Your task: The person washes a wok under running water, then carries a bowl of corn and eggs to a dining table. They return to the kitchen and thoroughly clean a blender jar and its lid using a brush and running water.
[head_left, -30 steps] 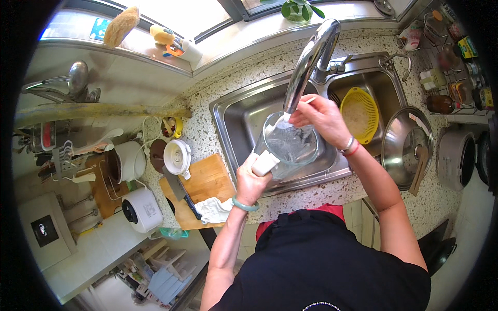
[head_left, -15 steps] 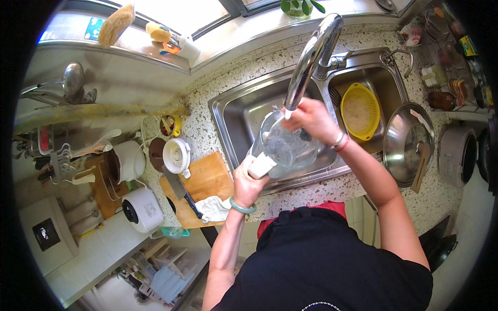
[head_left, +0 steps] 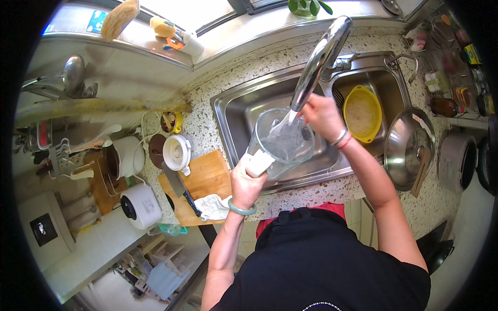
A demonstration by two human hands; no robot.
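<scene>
My left hand [head_left: 247, 182] is closed around the white handle [head_left: 260, 163] of a clear glass jug [head_left: 301, 152], which it holds tilted over the left sink basin. From the chrome faucet [head_left: 322, 57] a white stream of water [head_left: 282, 128] runs into the jug, and its inside looks wet and cloudy. Beside the spout end, just above the jug's far right rim, is my right hand [head_left: 322, 120]. Its fingers are bent and drawn together; their tips are partly hidden, and whatever they may hold cannot be made out.
A yellow colander [head_left: 362, 114] sits in the right basin, with a large metal lid [head_left: 410, 149] at its right edge. Left of the sink, a wooden cutting board [head_left: 207, 176] carries a knife [head_left: 182, 189], a white cloth [head_left: 212, 207] and a white round lid [head_left: 177, 154].
My right hand has moved slightly right, from below the spout to beside it. The water stream into the jug shows more plainly. My left hand keeps its grip on the handle.
</scene>
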